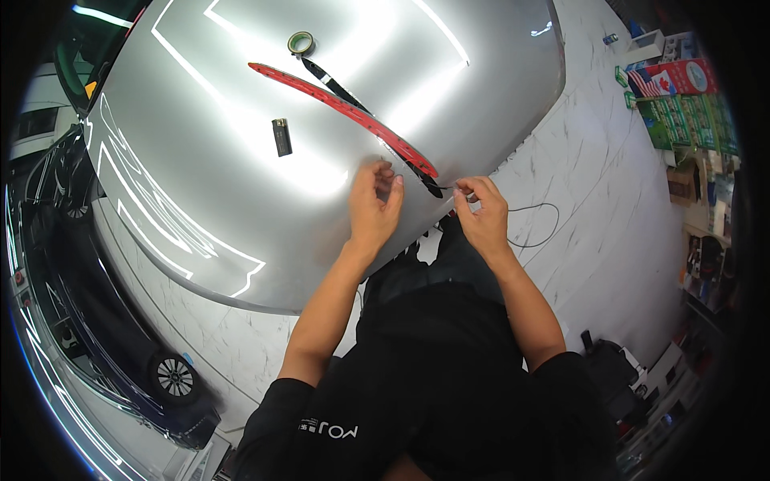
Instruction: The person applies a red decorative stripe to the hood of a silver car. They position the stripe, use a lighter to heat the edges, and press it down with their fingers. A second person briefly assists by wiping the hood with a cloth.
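A long curved red trim strip (341,104) lies on a silver car panel (233,192). A slim black trim piece (321,74) runs beneath it and shows at both ends. Beside the near end of the strips, my left hand (373,210) is raised over the panel. Its fingers curl loosely, and a gap shows between thumb and forefinger. My right hand (484,215) is at the black tip, just past the panel's edge. Its thumb and forefinger pinch together on a thin dark strand by that tip; what the strand is, I cannot make out.
A black lighter (281,137) and a roll of tape (301,42) lie on the panel. On the marbled floor to the right, a thin dark cable (553,220) loops. A dark car (88,280) stands at left. Boxes and packaged goods (690,120) line the right side.
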The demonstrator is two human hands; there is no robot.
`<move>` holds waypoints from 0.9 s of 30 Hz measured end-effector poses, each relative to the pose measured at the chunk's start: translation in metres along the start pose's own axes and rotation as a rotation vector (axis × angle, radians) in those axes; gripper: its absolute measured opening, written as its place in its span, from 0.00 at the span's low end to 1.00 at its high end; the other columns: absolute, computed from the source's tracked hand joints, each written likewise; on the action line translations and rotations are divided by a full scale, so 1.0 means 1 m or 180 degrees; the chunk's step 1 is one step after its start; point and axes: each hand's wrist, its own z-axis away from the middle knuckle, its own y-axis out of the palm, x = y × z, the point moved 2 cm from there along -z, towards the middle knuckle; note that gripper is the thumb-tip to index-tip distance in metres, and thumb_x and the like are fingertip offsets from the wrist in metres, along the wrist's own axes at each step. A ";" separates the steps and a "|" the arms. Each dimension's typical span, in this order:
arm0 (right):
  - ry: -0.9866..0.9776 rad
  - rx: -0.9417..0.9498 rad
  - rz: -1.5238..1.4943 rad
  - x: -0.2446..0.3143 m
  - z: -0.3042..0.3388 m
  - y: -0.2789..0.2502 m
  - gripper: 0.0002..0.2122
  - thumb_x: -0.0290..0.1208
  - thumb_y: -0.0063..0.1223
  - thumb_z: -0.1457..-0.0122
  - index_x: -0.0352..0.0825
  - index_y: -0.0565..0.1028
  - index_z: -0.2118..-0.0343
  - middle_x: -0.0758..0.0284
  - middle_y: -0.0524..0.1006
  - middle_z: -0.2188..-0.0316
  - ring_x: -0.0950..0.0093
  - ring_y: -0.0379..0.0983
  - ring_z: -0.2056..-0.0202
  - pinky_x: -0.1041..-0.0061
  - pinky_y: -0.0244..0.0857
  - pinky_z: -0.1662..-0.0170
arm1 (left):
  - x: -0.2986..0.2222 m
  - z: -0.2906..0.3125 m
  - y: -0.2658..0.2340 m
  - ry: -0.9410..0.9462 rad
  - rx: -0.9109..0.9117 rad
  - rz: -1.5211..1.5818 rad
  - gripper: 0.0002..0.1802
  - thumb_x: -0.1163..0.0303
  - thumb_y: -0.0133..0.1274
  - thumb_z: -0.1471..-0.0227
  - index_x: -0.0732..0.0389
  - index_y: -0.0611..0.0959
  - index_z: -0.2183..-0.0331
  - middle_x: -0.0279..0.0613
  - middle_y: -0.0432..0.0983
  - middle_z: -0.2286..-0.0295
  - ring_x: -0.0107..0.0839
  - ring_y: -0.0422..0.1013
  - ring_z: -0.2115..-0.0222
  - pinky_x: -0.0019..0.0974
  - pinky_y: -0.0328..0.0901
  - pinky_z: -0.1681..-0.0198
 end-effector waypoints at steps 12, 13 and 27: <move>0.1516 0.1113 -0.1535 -0.039 -0.001 0.006 0.11 0.21 0.64 0.34 0.27 0.85 0.50 0.64 0.87 0.61 0.77 0.83 0.59 0.75 0.77 0.55 | -0.019 0.056 0.054 -0.0622 0.0124 -0.0066 0.10 0.72 0.66 0.35 0.65 0.88 0.54 0.40 0.85 0.65 0.24 0.77 0.71 0.31 0.72 0.67; 0.1493 0.1140 -0.1595 -0.040 -0.002 0.006 0.11 0.21 0.64 0.34 0.27 0.85 0.50 0.64 0.87 0.61 0.78 0.83 0.59 0.75 0.77 0.55 | -0.020 0.058 0.059 -0.0601 0.0070 -0.0084 0.11 0.72 0.66 0.35 0.65 0.88 0.53 0.40 0.84 0.65 0.24 0.77 0.70 0.31 0.72 0.67; 0.0791 0.1263 -0.1319 -0.028 -0.013 0.012 0.09 0.23 0.66 0.34 0.29 0.86 0.53 0.63 0.86 0.59 0.73 0.85 0.58 0.74 0.78 0.52 | -0.020 0.052 0.060 -0.0633 -0.0080 -0.0028 0.12 0.72 0.66 0.36 0.65 0.89 0.52 0.42 0.84 0.62 0.31 0.81 0.66 0.35 0.75 0.63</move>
